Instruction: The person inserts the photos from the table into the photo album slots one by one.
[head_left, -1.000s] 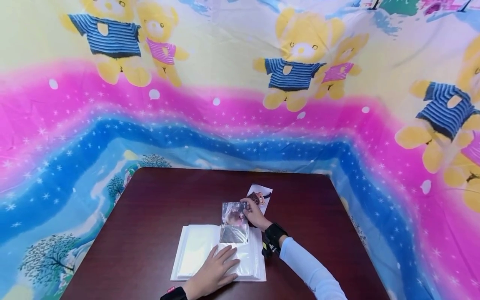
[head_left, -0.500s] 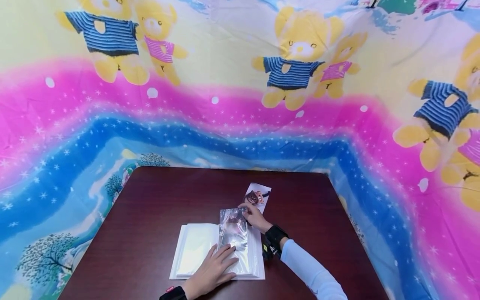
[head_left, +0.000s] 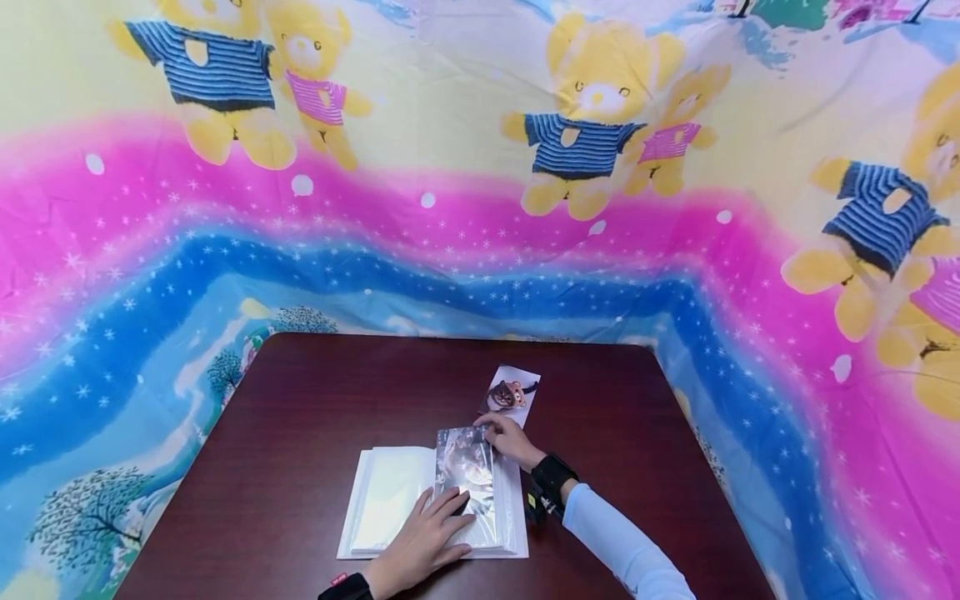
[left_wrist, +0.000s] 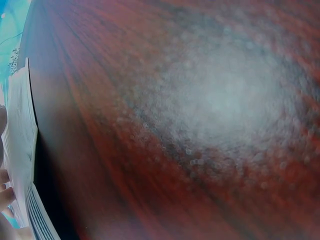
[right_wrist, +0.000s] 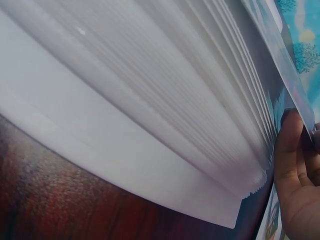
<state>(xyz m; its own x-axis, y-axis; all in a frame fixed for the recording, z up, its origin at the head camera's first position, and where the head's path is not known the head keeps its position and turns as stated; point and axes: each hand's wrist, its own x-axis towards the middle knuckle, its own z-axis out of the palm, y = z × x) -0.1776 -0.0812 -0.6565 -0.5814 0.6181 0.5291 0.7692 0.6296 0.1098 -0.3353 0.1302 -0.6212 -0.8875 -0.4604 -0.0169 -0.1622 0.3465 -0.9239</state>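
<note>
An open photo album (head_left: 390,500) with white covers and clear sleeves lies on the table. A shiny photo (head_left: 463,454) lies over its right page, mostly within the page's outline, its top edge jutting past the album's far edge. My right hand (head_left: 510,437) pinches the photo near its top right corner; the right wrist view shows the thumb and fingers at the photo's edge (right_wrist: 285,55), beside the thick stack of pages (right_wrist: 175,100). My left hand (head_left: 429,533) rests with spread fingers on the lower part of the album, and its fingers cover the photo's lower end.
Beyond my right hand lies another picture (head_left: 517,392), white with a brown figure. The dark wooden table (head_left: 300,417) reaches back to a printed cloth (head_left: 465,250) with teddy bears. A black device (head_left: 534,504) hangs under my right wrist.
The photo has slid down toward me over the right page, with my right hand moving along at its top corner. My left hand has stayed on the album.
</note>
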